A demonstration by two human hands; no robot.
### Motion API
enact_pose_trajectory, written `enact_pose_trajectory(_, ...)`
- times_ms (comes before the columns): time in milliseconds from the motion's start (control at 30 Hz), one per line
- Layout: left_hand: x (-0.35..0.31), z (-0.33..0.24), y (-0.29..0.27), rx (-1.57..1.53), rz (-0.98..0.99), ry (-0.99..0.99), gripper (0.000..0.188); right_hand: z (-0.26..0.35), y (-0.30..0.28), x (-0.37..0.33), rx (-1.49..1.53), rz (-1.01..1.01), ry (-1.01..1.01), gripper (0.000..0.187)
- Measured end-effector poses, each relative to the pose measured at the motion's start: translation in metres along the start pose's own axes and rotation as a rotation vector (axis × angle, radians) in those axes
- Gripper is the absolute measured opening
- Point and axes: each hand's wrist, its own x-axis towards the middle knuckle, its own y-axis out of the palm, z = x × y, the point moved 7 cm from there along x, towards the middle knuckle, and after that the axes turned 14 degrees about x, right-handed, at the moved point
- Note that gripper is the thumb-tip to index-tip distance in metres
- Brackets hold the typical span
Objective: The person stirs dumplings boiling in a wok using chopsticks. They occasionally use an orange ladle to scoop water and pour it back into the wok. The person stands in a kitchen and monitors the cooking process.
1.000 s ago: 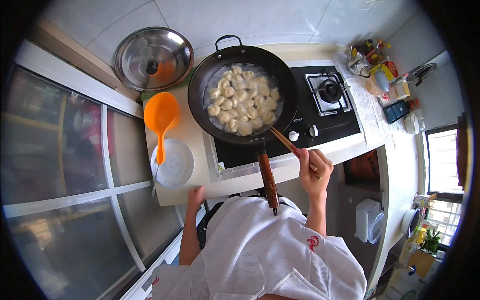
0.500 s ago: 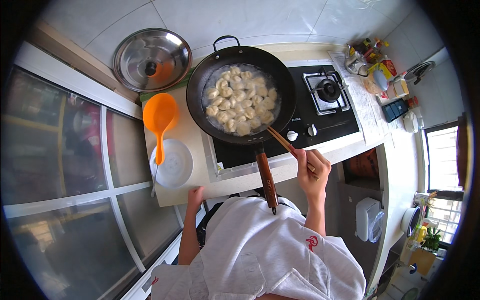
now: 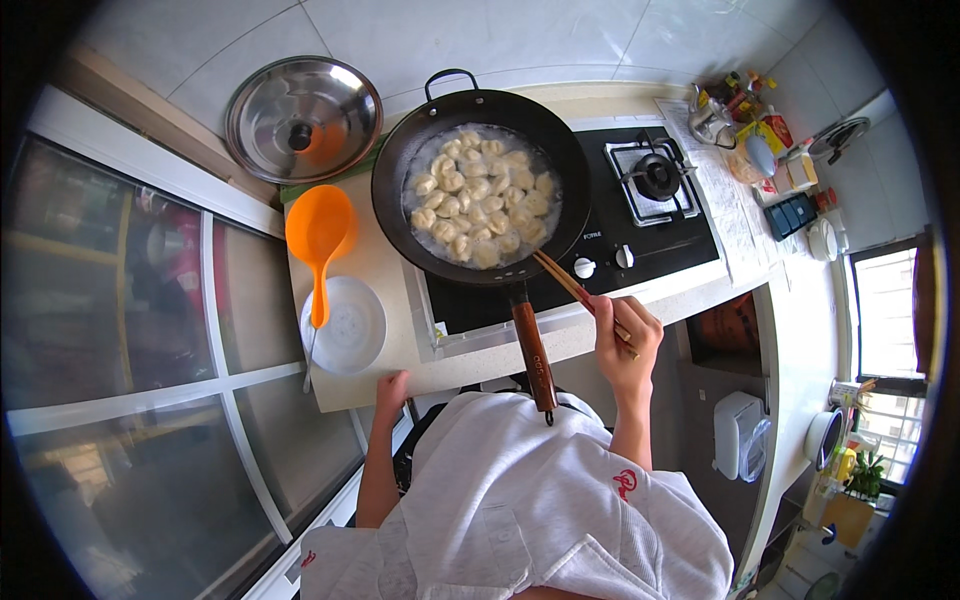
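The right hand [image 3: 631, 342] gripped chopsticks [image 3: 566, 281]; for the left hand [image 3: 391, 393], I couldn't tell. Ladle [image 3: 321, 228], bowl [image 3: 357, 332] and lid [image 3: 302, 125] sat left of the wok [image 3: 571, 182].

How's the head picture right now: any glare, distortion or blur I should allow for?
Head view: corners black, white panel frame bowed by the fisheye; head view, right side: window washed out nearly white; head view, upper left: bright glare and an orange reflection on the steel lid; head view, centre: right hand and chopsticks show no obvious motion blur.
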Motion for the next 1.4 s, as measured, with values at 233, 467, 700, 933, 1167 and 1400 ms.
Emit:
enact_pose_trajectory(233, 0.000, 0.002, 0.001, -0.030, 0.021, -0.017, 0.036, -0.001, 0.001, 0.000, -0.007, 0.017, 0.006, 0.015)
enact_pose_trajectory(467, -0.006, 0.000, 0.003, -0.111, 0.004, -0.024, 0.036, -0.004, 0.003, 0.001, -0.002, 0.019, 0.014, 0.013)
enact_pose_trajectory(700, -0.011, 0.020, 0.007, -0.309, 0.181, 0.125, 0.037, -0.004, 0.006, 0.005, 0.026, 0.059, 0.023, 0.006)
enact_pose_trajectory(933, -0.064, 0.058, 0.026, -0.269, 0.409, -0.233, 0.028, -0.016, 0.017, 0.004, 0.079, 0.112, 0.029, 0.005)
enact_pose_trajectory(1167, -0.040, 0.067, 0.048, -1.220, 0.031, -0.567, 0.051, -0.027, 0.038, 0.017, 0.185, 0.118, 0.158, 0.016)
enact_pose_trajectory(1400, -0.008, -0.014, 0.037, 0.777, -0.018, -0.183, 0.066, -0.048, 0.027, 0.058, 0.201, 0.025, 0.301, 0.034)
